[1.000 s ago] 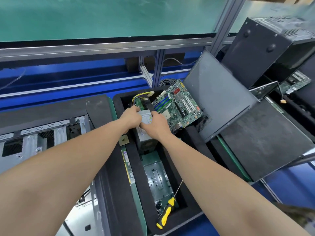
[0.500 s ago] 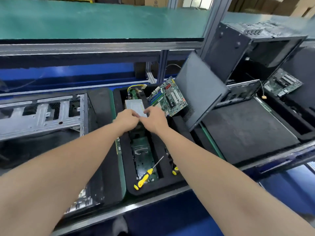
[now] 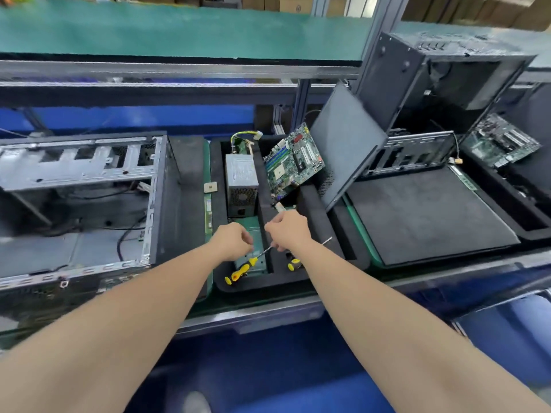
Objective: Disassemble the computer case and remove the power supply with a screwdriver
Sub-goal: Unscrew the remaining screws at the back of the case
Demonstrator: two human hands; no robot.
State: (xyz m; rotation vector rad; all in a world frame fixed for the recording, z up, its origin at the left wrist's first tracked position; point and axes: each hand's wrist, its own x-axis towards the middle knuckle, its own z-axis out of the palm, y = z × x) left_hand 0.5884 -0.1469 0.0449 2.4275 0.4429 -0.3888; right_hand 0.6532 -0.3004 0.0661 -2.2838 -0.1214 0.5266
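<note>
The grey power supply (image 3: 241, 183) lies in the left slot of a black foam tray (image 3: 217, 222), its yellow and black cables at the far end. The opened computer case (image 3: 74, 204) lies on its side at the left, its inside bare metal. My left hand (image 3: 235, 240) and my right hand (image 3: 286, 231) hover close together just in front of the power supply, fingers loosely curled, holding nothing. A yellow-and-black screwdriver (image 3: 243, 266) lies in the tray under my left hand. A second screwdriver (image 3: 293, 263) lies partly hidden under my right wrist.
A green motherboard (image 3: 293, 162) leans in the tray's right slot against a tilted grey side panel (image 3: 346, 153). A black pad (image 3: 423, 216) lies to the right, another black case (image 3: 432, 79) and motherboard (image 3: 504, 144) beyond it. A green shelf (image 3: 179, 28) runs overhead.
Both hands let go of the power supply and drew back toward me; it now rests in the tray slot. The view pulled back and widened.
</note>
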